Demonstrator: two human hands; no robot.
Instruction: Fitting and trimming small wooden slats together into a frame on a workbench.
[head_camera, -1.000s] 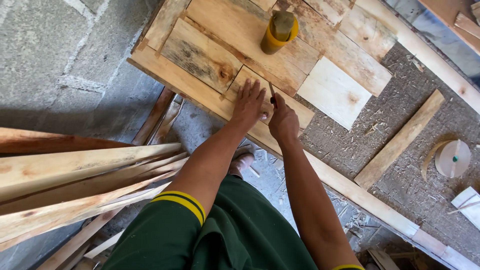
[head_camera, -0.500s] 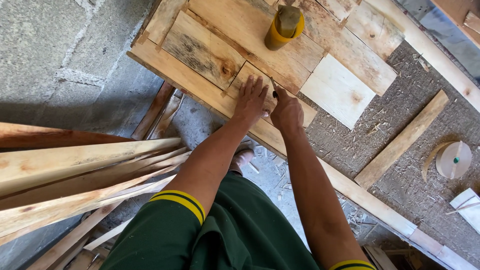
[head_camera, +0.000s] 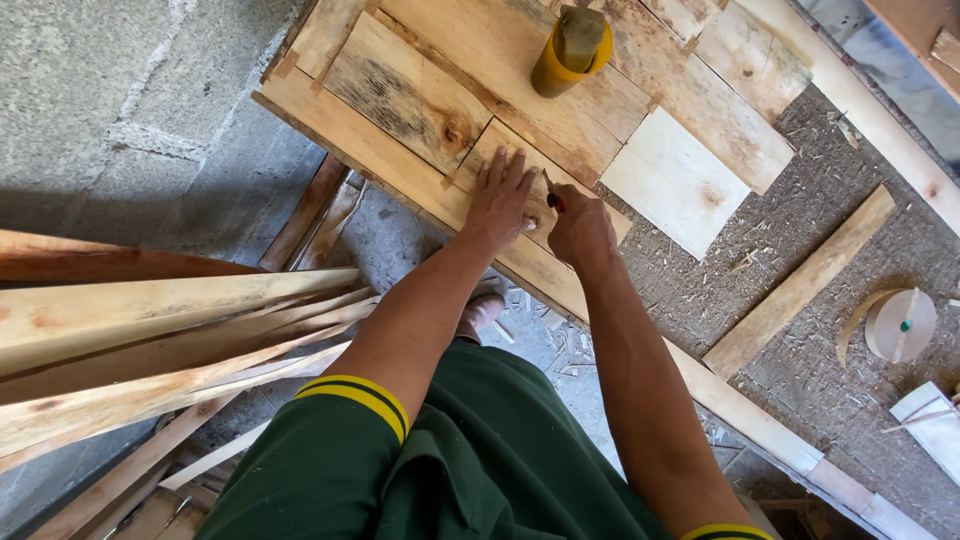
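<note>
Left hand (head_camera: 500, 200): my palm lies flat, fingers spread, pinning the small board (head_camera: 520, 180) beneath it to the table (head_camera: 330, 110).
Right hand (head_camera: 580, 228): just beside, fist closed on a pencil (head_camera: 551, 196), tip at the board.
Risk: if my palm eases, the board could shift and skew the mark.
Jar (head_camera: 570, 50): beyond my hands, could tip if knocked.

Small pale wood block (head_camera: 500, 165) lies flat; thin tool (head_camera: 551, 195), perhaps a pencil

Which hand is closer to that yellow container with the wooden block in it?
Right, narrowly. The right hand, gripping a small red-tipped tool, sits almost straight below the yellow container. The left hand lies flat on the small board, farther left. Neither touches it.
</note>
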